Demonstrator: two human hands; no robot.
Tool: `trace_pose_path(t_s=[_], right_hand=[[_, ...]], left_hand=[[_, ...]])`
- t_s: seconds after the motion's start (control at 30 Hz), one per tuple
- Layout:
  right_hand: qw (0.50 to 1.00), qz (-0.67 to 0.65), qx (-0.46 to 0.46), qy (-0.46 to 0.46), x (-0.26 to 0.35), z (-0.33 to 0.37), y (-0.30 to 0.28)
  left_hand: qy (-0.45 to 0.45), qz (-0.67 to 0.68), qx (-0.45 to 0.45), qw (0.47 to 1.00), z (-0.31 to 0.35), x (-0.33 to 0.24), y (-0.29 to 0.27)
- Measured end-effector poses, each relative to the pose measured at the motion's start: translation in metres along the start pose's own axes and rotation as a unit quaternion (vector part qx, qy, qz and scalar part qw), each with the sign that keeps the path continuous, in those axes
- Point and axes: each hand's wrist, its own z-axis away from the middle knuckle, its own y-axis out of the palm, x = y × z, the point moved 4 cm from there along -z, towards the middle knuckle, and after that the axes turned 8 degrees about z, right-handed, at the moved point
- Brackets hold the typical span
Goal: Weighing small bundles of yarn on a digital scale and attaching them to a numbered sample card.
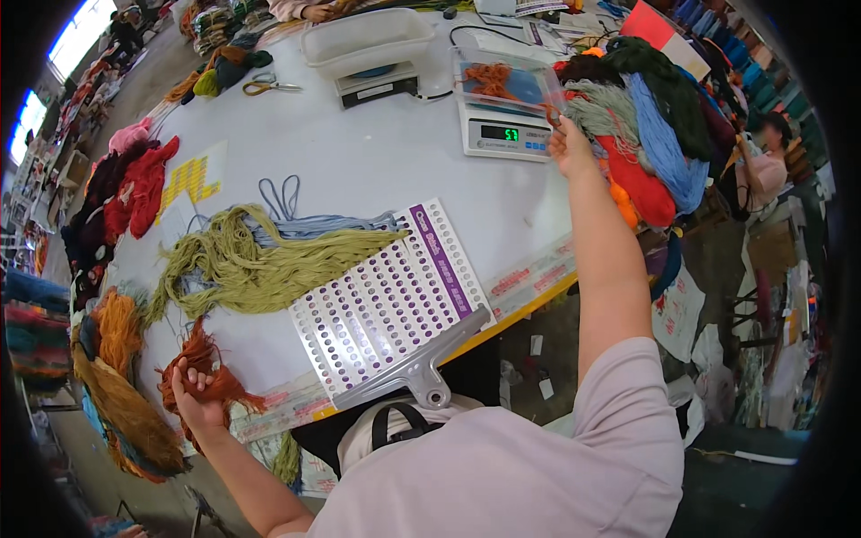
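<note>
Closest of all, the worker's pale shirt (502, 475) fills the bottom, and just beyond it a big silver clip (418, 363) lies across the near edge of a white and purple perforated card (395, 291). Over on the left, at the edge of the desk (359, 161), the left hand (197, 394) has its fingers curled around a rust-coloured bundle of yarn (208, 359), loose ends spilling out. Past that, an olive skein (269, 269) sprawls, its tips reaching the card, a blue skein (332, 224) partly beneath it.

Now out to the right: the right hand (570, 145), arm well extended, pinches a small rust strand (552, 114) at the near corner of a clear tray (525, 61); whether strand meets plastic, hard to tell! More rust yarn (490, 81) sits inside, up on a digital scale (507, 134) with green figures lit.

Looks like weighing, and it's delicate: best to adjust by few fibres, keep fingers off the rim, let nothing trail over it, and read only once the figures settle.

Farther back, a white bin (368, 40) rests on a second scale (378, 88); beyond, another person's hand (318, 13).
</note>
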Motion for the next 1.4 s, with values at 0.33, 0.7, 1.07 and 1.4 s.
trace_pose_path(t_s=[0.33, 0.7, 1.07, 1.4], right_hand=[[0.9, 0.225, -0.068, -0.368, 0.016, -0.019, 0.008], [0.741, 0.407, 0.47, -0.252, -0.165, 0.38, 0.221], [0.808, 0.414, 0.345, -0.24, -0.211, 0.418, 0.241], [0.799, 0.337, 0.402, -0.295, -0.21, 0.423, 0.23]], left_hand=[[-0.086, 0.035, 0.097, 0.991, -0.009, -0.003, -0.001], [-0.137, -0.374, 0.117, 0.91, 0.007, 0.111, 0.061], [-0.115, -0.516, 0.152, 0.835, -0.024, 0.139, 0.081], [-0.096, -0.472, 0.182, 0.857, -0.035, 0.142, 0.08]])
